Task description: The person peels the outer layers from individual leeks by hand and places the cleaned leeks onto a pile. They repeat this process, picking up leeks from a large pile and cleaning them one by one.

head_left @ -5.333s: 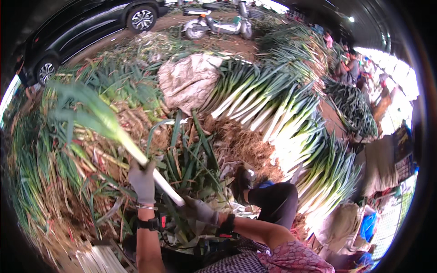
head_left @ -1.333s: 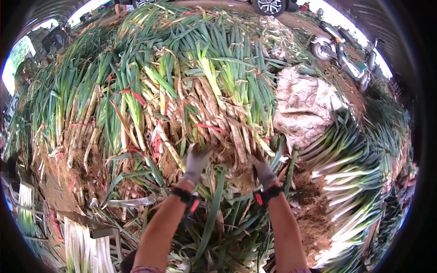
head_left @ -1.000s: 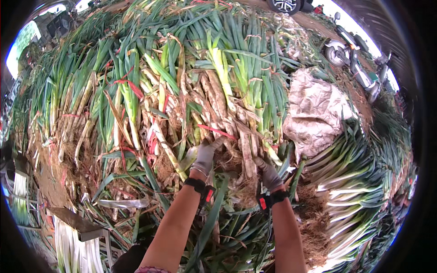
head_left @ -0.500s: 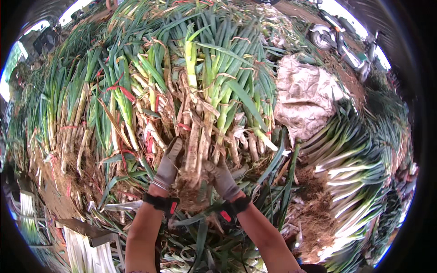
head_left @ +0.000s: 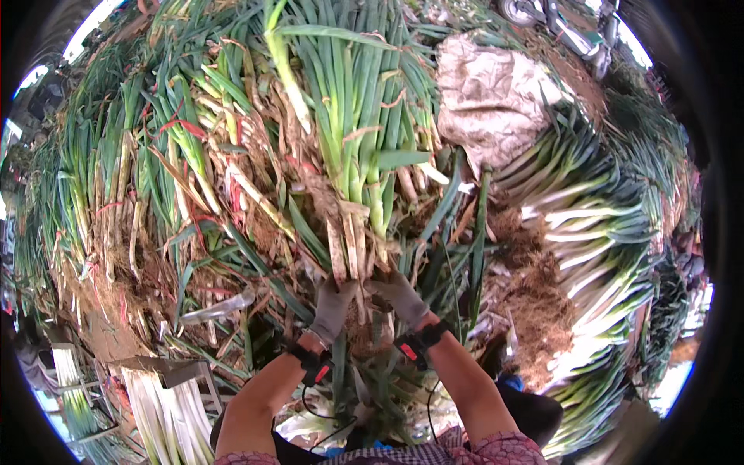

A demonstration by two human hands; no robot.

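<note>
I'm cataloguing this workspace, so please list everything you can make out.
Leek bunch: one, green and pale, between the hands
Leek heap: uncounted, green and brownish, left and upper centre
Ties: several, red, among the heap
Crumpled sack: one, pinkish beige, upper right
Laid-out leeks: many, white and green, right
Stringy roots: uncounted, brown, left of those
Metal rack: at least one, grey, lower left
White stalks: several, white, at the rack
Scooter: one, white-green, top right
Left hand, right hand: grey-gloved, holding the bunch
Wristbands: two, black and red

Brown ground (head_left: 108, 332) showing lower left, soiled leeks (head_left: 186, 147) heaped left to centre, white-stemmed leeks (head_left: 593, 248) rowed right, brown roots (head_left: 535, 306) alongside
</note>
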